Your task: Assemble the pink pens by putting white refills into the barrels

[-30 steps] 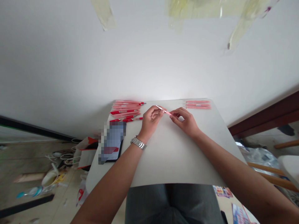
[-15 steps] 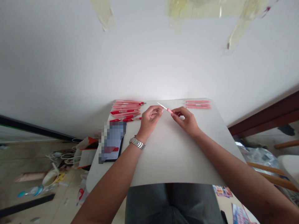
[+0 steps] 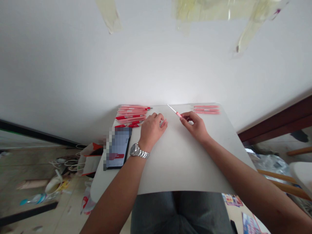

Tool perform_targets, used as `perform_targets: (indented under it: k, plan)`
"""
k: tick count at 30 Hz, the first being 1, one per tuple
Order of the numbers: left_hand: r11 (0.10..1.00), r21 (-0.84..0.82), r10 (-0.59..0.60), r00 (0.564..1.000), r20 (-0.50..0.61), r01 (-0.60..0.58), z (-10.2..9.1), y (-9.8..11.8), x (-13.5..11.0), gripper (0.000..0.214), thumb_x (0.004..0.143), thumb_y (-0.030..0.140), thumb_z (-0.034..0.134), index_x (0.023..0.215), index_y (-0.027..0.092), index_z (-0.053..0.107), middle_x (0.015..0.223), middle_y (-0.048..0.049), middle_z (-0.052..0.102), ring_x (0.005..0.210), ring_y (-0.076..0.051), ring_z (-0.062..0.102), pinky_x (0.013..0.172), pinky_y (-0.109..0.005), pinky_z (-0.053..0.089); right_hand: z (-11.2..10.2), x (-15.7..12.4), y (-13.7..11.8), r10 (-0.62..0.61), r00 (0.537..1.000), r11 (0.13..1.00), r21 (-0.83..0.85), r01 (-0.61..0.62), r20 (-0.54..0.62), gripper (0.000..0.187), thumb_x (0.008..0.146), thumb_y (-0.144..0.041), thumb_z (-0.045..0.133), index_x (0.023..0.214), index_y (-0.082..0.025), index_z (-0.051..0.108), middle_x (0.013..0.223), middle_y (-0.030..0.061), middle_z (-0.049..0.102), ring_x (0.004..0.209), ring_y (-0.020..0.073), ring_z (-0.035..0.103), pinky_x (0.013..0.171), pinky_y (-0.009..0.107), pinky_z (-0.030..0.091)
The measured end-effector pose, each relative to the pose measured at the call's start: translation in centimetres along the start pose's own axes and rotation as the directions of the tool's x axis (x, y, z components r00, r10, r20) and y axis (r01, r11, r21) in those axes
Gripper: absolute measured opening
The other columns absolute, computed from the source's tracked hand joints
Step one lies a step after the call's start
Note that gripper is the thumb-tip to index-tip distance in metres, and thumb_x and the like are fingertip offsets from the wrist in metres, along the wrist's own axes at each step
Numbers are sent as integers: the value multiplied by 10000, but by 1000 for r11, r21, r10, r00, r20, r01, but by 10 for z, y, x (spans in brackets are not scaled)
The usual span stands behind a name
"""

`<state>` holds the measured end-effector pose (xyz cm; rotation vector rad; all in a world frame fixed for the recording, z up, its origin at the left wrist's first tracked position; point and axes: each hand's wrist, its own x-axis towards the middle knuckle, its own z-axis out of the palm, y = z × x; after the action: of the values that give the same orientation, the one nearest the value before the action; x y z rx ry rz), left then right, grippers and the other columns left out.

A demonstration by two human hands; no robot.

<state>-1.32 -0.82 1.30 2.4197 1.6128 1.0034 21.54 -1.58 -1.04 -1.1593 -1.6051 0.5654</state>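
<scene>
My right hand (image 3: 195,125) pinches the red end of a thin pen refill (image 3: 174,110), whose white tip points up and to the left. My left hand (image 3: 152,128), with a metal watch on the wrist, rests knuckles-up on the white table (image 3: 175,162), fingers curled; I cannot see anything in it. Just left of that hand lies a pile of several red and pink pens (image 3: 131,115). A small row of pink pens (image 3: 206,109) lies at the far right of the table, beyond my right hand.
A dark phone (image 3: 118,148) lies on the table's left edge. Bags, cables and a bottle litter the floor at the left. A wooden chair and a dark wooden board stand at the right. A white wall rises right behind the table.
My hands have come apart: the left let go of the refill and dropped to the table toward the pen pile. The right kept the refill and tilted its tip up.
</scene>
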Motion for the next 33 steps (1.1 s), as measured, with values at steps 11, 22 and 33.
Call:
perform_targets:
  k: [11, 22, 33]
  plan:
    - [1000, 19, -16, 999, 31, 15, 2, 3, -3, 108, 922, 296, 702, 874, 264, 611, 769, -26, 669, 664, -219, 565, 605, -331, 281, 0, -1, 1, 11, 1000, 1000, 7, -11, 0, 269, 965, -512, 672, 1028, -254, 715, 975, 46, 722, 878, 201, 681, 824, 385, 583]
    - [749, -649, -244, 966, -84, 133, 10, 2, 9, 122, 915, 337, 723, 975, 232, 730, 874, -32, 695, 707, -151, 599, 655, -268, 461, -1, -1, 0, -8, 1000, 1000, 10, 8, 18, 244, 971, -489, 667, 1006, -252, 712, 963, 41, 717, 873, 197, 676, 819, 380, 581]
    - [183, -974, -497, 868, 27, 136, 15, 0, 17, 183, 910, 356, 720, 921, 220, 599, 940, -25, 679, 890, -123, 688, 816, -258, 590, -1, -1, -7, -33, 998, 999, -17, 35, 62, 139, 938, -387, 687, 948, -250, 706, 900, 38, 685, 812, 196, 648, 728, 360, 551]
